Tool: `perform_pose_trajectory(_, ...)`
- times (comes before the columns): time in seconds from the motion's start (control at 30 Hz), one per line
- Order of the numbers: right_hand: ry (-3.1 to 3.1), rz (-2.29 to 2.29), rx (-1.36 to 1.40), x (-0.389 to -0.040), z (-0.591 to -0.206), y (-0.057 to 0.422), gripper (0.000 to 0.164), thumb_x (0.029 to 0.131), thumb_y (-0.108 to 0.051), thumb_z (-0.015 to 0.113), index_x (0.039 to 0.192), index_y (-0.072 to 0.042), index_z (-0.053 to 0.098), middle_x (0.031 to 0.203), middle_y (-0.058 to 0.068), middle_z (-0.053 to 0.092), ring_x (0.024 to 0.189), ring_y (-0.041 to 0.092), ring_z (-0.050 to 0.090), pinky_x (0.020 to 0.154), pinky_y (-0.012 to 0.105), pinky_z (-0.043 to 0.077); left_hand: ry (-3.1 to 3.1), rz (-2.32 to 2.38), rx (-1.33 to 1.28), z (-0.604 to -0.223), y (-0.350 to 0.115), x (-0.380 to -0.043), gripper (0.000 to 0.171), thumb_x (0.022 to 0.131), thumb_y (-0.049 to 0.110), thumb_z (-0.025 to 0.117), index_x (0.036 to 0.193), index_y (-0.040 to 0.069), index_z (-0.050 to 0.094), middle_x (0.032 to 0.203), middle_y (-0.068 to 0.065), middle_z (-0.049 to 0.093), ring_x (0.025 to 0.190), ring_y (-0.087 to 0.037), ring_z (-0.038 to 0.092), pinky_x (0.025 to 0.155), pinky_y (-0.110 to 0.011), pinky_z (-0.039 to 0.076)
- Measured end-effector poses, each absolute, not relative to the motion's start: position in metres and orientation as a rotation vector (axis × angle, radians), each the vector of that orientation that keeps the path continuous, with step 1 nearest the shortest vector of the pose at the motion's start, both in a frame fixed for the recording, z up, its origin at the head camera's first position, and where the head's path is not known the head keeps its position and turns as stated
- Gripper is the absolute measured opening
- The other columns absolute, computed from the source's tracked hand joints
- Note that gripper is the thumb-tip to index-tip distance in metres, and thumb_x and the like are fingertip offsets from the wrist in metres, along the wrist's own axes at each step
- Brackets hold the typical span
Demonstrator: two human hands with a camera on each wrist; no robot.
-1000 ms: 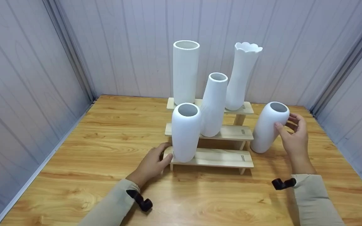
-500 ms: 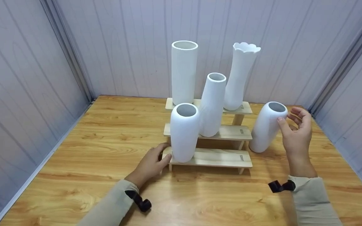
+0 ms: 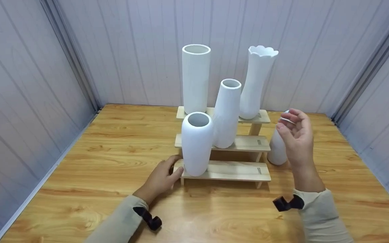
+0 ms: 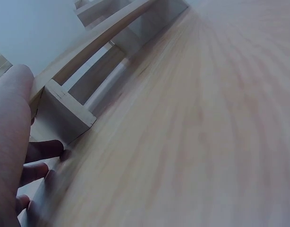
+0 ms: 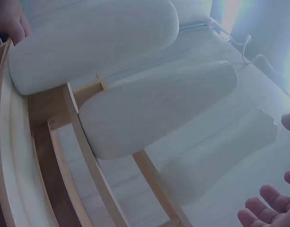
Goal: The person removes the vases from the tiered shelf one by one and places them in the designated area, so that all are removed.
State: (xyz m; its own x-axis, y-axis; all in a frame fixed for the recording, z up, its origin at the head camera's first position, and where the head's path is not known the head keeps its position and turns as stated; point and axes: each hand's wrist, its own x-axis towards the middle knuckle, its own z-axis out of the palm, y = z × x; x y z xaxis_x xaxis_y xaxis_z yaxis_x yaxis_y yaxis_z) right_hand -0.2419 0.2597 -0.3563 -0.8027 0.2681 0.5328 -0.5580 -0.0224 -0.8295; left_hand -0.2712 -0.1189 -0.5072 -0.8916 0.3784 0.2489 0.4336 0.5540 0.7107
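With four white vases [image 3: 197, 148] upright on the stepped stand [image 3: 236, 170], the arranging looks mostly done, leaving a fifth vase [image 3: 277, 150] on the counter [image 3: 113, 138] at the stand's three o'clock, partly behind the empty, loose-fingered right hand [image 3: 298, 138], while the left hand [image 3: 161, 175] grasps the stand's eight-o'clock end.

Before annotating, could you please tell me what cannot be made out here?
Head: the mouth and right side of the tabletop vase, mostly hidden by the right hand.
Right wrist: much of that hand, cut off by the right and bottom edges.
Left wrist: part of the left hand, cut off by the left edge.
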Motion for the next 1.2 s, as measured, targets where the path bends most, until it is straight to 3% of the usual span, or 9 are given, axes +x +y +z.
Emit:
perform_pose_trajectory(0.37,-1.849,2.024,0.468,-0.239,-0.361,0.209,0.057,0.089,0.000,0.063,0.141,0.001,0.040,0.130,0.023,0.052,0.123,0.039,0.050,0.099,0.032,0.046,-2.721,-1.242,-0.682,-0.506,-0.120,-0.270,0.043,0.104,0.037,0.055,0.142,0.018,0.055,0.062,0.008,0.046,0.053,-0.008,0.045,0.056,-0.028,0.040)
perform_pose_trajectory(0.7,-1.915,1.960,0.506,-0.234,-0.365,0.175,0.057,0.088,0.000,0.069,0.139,0.003,0.043,0.129,0.019,0.055,0.120,0.031,0.053,0.098,0.034,0.049,-2.728,-1.231,-0.660,-0.506,-0.119,-0.272,0.042,0.103,0.038,0.056,0.141,0.021,0.055,0.066,0.008,0.046,0.061,-0.010,0.046,0.060,-0.030,0.040)
perform_pose_trajectory(0.83,-1.904,1.978,0.519,-0.232,-0.368,0.169,0.056,0.089,0.000,0.069,0.138,0.003,0.043,0.128,0.019,0.055,0.118,0.032,0.055,0.097,0.033,0.050,-2.720,-1.249,-0.685,-0.505,-0.119,-0.271,0.042,0.104,0.038,0.055,0.141,0.019,0.055,0.061,0.009,0.045,0.054,-0.008,0.046,0.057,-0.029,0.040)
perform_pose_trajectory(0.97,-1.923,2.004,0.579,-0.231,-0.376,0.159,0.057,0.088,0.002,0.069,0.138,0.003,0.043,0.129,0.020,0.055,0.119,0.035,0.056,0.099,0.041,0.050,-2.706,-1.258,-0.723,-0.505,-0.118,-0.271,0.043,0.104,0.037,0.054,0.142,0.015,0.054,0.058,0.009,0.044,0.047,-0.006,0.043,0.053,-0.027,0.038)
perform_pose_trajectory(1.2,-2.055,2.021,0.661,-0.233,-0.393,0.146,0.067,0.087,-0.003,0.075,0.143,0.001,0.039,0.136,0.017,0.053,0.126,0.032,0.055,0.105,0.050,0.045,-2.708,-1.218,-0.711,-0.505,-0.118,-0.272,0.042,0.104,0.036,0.055,0.141,0.016,0.055,0.060,0.010,0.043,0.052,-0.006,0.041,0.055,-0.027,0.038)
